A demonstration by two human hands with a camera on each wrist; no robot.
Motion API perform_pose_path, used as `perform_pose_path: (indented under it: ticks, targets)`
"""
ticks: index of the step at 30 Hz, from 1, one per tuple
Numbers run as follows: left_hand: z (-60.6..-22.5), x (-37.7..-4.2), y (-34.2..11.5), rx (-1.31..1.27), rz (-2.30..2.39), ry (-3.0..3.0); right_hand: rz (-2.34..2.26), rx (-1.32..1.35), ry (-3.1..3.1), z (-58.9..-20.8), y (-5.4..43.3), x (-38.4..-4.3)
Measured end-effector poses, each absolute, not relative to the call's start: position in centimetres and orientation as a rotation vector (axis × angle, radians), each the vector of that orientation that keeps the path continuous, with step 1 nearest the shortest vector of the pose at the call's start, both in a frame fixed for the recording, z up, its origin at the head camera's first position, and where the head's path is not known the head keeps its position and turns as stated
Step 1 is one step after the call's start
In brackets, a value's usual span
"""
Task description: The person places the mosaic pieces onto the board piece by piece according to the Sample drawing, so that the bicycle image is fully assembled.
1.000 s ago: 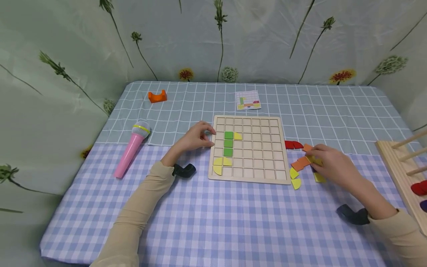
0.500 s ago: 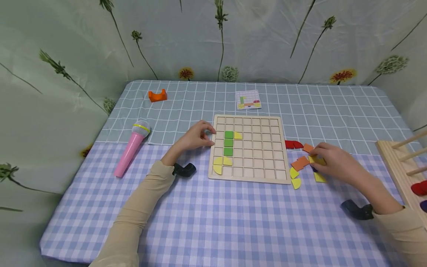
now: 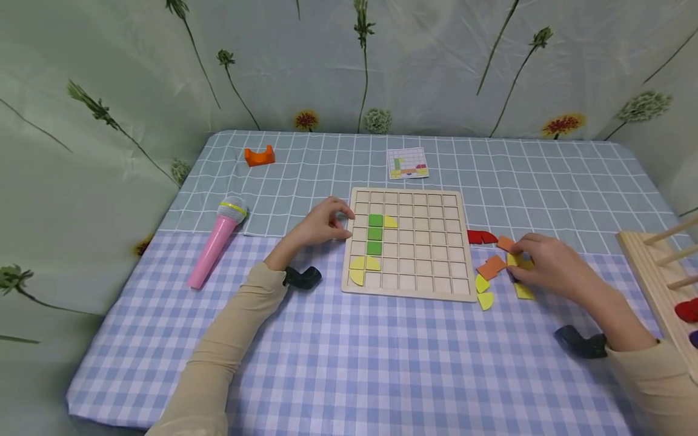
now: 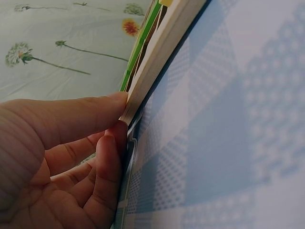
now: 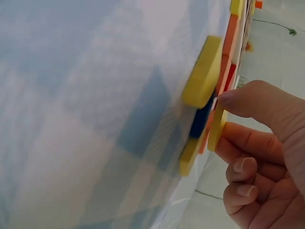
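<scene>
At the middle of the table lies a wooden grid board (image 3: 414,254), with green squares (image 3: 375,234) and several yellow rounded pieces (image 3: 357,277) set in its left cells. My left hand (image 3: 323,223) touches the board's left edge with thumb and fingertips, the fingers loosely bent. To the right of the board, my right hand (image 3: 551,266) pinches a thin yellow tile (image 5: 217,129) between thumb and fingers, close over the loose pieces. Beneath that hand are a dark blue piece (image 5: 202,119) and a yellow square (image 3: 525,292). Orange tiles (image 3: 492,267) and red pieces (image 3: 481,237) lie close by.
Behind the board is a small pattern card (image 3: 408,163). A pink toy microphone (image 3: 212,249) and an orange curved block (image 3: 259,157) are at the left. A wooden peg rack (image 3: 646,272) stands at the right edge. Two yellow quarter-circles (image 3: 485,301) lie near the board's lower right corner.
My right hand has shifted slightly right among the loose pieces, uncovering more of the yellow tiles beneath its fingers. My left hand stays at the board's edge.
</scene>
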State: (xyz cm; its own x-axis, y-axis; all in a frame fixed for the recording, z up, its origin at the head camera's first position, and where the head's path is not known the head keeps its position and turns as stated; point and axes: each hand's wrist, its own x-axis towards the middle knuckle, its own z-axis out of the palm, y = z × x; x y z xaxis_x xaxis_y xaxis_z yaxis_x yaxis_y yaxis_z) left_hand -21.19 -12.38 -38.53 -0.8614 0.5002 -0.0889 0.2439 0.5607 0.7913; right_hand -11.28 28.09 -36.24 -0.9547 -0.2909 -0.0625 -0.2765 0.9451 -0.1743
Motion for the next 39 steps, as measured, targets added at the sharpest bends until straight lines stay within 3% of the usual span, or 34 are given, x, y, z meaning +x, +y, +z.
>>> perform_pose_path:
  ticks: [20, 39]
  targets:
    - [-38.7, -21.3, -12.3, 0.622, 1.189, 2.499, -0.404, -0.935, 3.094, -35.6, 22.1, -10.0]
    - [-38.6, -21.4, -12.3, 0.581, 1.176, 2.502, -0.396, -1.002, 2.952, -35.5, 14.4, -10.6]
